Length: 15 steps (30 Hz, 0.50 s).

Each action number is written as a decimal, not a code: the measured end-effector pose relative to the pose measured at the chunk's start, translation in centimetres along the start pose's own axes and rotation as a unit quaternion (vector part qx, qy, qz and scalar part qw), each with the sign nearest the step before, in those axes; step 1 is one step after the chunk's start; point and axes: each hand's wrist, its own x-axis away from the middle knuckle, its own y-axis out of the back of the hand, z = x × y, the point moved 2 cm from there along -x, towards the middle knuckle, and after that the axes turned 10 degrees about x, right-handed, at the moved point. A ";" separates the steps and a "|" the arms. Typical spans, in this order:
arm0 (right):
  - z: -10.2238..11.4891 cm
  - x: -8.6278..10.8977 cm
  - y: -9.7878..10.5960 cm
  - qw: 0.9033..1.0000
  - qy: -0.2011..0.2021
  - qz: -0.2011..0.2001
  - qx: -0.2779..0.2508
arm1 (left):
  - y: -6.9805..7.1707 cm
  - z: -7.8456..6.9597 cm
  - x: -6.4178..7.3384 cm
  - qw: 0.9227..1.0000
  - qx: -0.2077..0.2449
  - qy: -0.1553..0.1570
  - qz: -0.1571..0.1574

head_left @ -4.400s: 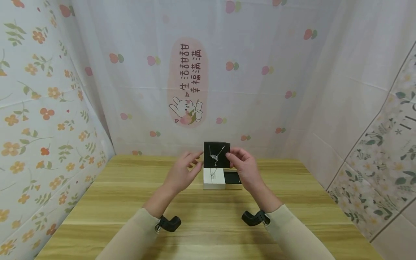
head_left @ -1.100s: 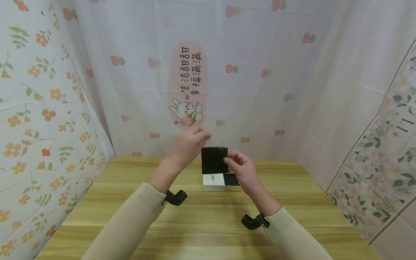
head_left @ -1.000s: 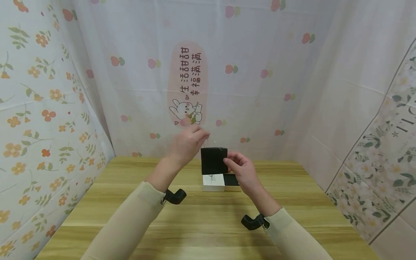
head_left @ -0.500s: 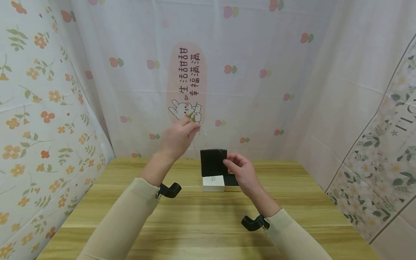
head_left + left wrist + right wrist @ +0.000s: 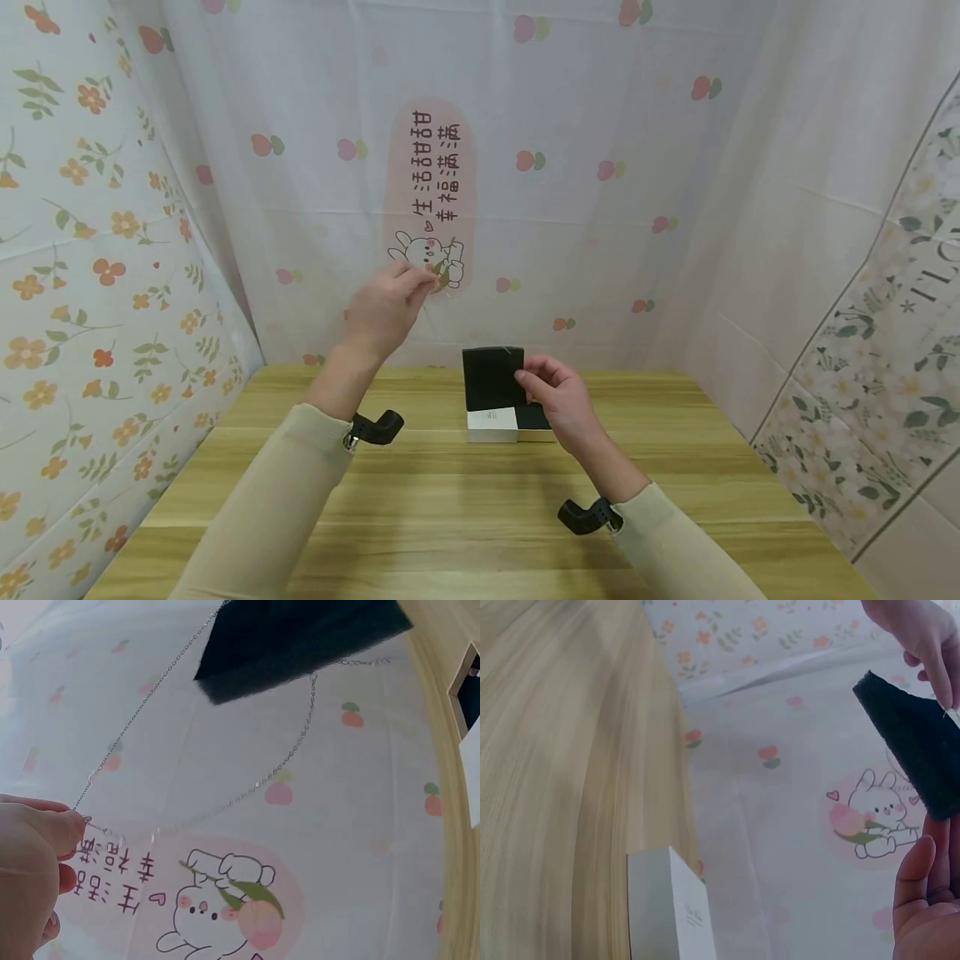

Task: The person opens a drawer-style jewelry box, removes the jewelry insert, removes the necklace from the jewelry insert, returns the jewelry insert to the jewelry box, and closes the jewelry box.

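Down at the near end, the two beige sleeves (image 5: 247,517) come in from the bottom corners, with a black wrist strap device (image 5: 378,427) on each arm and a wide gap of wood between the forearms. Past that sits the white box (image 5: 492,425), black interior showing at its right end, with a good stretch of surface (image 5: 450,517) on either side. The right hand (image 5: 557,396) is pinching the black pad (image 5: 492,379) by its right edge, thumb on the near face. In the head view it overlaps the back of the box, but the wrist views put it well apart. The left hand (image 5: 386,308) is up higher and off to the left, thumb and fingertips pinched on the necklace (image 5: 259,783).

It's a thin silver chain, one strand pulled pretty straight and the other sagging in a loose curve, both running up to the pad. Part of it's blurred, fwiw.

Surface is yellowish wood grain, ending in a straight back edge. Behind it hangs a white cloth (image 5: 585,208) with little fruit prints, a rabbit and sideways writing. Orange-flowered cloth (image 5: 67,250) on the left, grey-green floral panel (image 5: 885,367) on the right.
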 end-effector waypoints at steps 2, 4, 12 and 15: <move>-0.1 0.0 0.0 1.000 0.001 0.000 0.002 | 0.3 0.3 0.0 1.000 -0.005 0.002 -0.011; -0.1 0.0 0.1 1.000 0.003 0.000 0.002 | 0.5 0.6 -0.1 1.000 -0.007 -0.001 -0.028; -0.2 0.0 0.1 1.000 0.007 0.002 0.000 | 1.5 1.7 -0.4 0.998 -0.013 0.006 -0.058; -0.3 0.1 0.0 1.000 0.008 0.008 -0.002 | 1.8 1.8 -0.4 0.998 -0.010 0.012 -0.054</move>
